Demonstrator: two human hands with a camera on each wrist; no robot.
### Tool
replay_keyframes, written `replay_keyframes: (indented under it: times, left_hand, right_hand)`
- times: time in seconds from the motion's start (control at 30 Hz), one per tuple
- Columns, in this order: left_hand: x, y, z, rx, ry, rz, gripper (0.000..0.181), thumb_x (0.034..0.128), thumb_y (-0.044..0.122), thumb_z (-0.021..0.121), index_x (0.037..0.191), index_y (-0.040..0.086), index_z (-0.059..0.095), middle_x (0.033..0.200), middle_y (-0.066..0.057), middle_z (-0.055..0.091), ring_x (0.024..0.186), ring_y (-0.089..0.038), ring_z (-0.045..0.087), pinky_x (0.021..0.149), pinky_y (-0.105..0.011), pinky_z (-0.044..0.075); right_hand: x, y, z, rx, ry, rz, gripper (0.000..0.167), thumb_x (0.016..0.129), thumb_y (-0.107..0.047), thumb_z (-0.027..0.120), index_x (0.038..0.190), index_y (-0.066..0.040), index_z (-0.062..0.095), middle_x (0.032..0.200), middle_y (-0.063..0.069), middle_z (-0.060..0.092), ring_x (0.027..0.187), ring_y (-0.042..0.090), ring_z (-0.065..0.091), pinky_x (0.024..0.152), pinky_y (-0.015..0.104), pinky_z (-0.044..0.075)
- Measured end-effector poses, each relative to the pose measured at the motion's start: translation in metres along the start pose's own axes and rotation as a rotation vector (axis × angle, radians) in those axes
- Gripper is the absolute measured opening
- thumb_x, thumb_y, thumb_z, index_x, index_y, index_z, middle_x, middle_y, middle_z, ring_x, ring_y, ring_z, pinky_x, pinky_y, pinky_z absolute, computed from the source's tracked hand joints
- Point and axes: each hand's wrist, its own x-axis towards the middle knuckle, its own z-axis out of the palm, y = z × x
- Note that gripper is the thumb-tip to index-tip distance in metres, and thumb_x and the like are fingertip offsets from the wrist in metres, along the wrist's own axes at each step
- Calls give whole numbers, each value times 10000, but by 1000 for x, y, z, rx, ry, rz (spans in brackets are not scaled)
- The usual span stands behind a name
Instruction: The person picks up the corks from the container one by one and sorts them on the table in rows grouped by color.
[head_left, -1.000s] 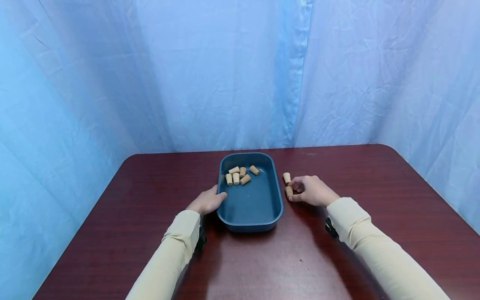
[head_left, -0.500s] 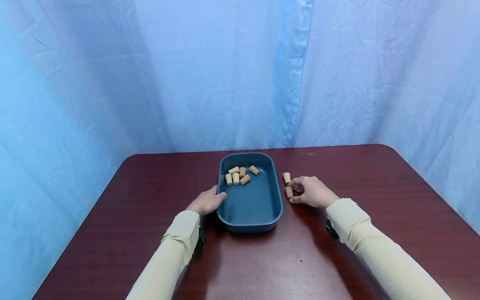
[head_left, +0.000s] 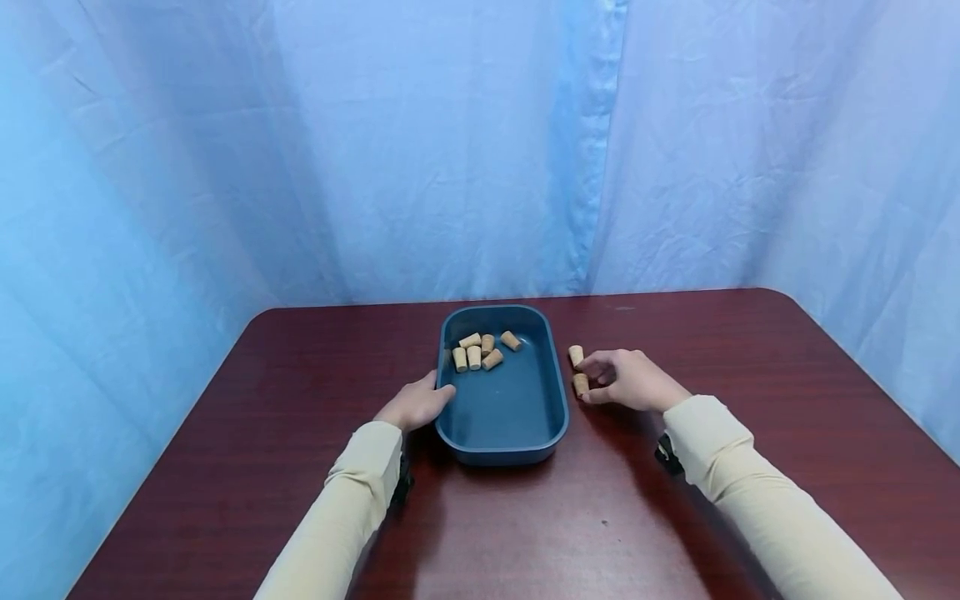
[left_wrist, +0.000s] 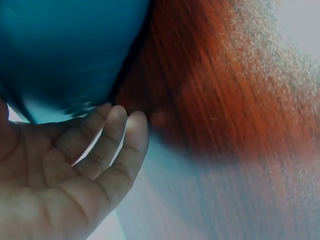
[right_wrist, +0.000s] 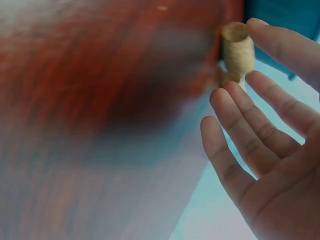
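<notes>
A dark blue rectangular tray (head_left: pixel 502 417) stands on the table, with several cork stoppers (head_left: pixel 474 357) lying in its far left part. My left hand (head_left: pixel 415 403) holds the tray's left side, thumb over the rim; the left wrist view shows its other fingers (left_wrist: pixel 117 125) against the outer wall. Two more corks sit on the table just right of the tray: a nearer cork (head_left: pixel 581 385) and a farther cork (head_left: pixel 576 356). My right hand (head_left: pixel 628 382) is beside them, thumb and fingers spread around the nearer one without a visible grip. In the right wrist view, that cork (right_wrist: pixel 239 52) appears near the thumb tip.
The reddish-brown wooden table (head_left: pixel 525 533) extends around the tray, its far corners rounded. Light blue curtains (head_left: pixel 450 150) hang behind and along both sides. Cream sleeves cover both arms, with a dark wrist device (head_left: pixel 669 455) on the right.
My right hand's fingers have loosened from the nearer cork, and the hand has shifted slightly to the right. The left hand and tray stay in place.
</notes>
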Motion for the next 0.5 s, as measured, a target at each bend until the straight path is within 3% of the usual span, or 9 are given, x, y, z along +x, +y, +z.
replay_keyframes:
  times: [0.23, 0.5]
  left_hand:
    - [0, 0, 2, 5, -1, 6, 607, 1085, 258, 370, 1622, 30, 201, 1598, -240, 337, 1440, -407, 364, 1150, -548, 312]
    - [2, -2, 2, 5, 0, 1, 611, 1088, 266, 370, 1621, 23, 197, 1592, -244, 346, 1431, -404, 380, 1147, -545, 318]
  right_hand:
    - [-2, -6, -13, 57, 78, -57, 384, 921, -150, 750, 1242, 45, 671, 1089, 156, 730, 1006, 308, 695, 887, 477, 549]
    - [3, -25, -18, 97, 141, -57, 319, 971, -207, 700, 1238, -33, 705, 1087, 102, 728, 1009, 280, 688, 891, 487, 540]
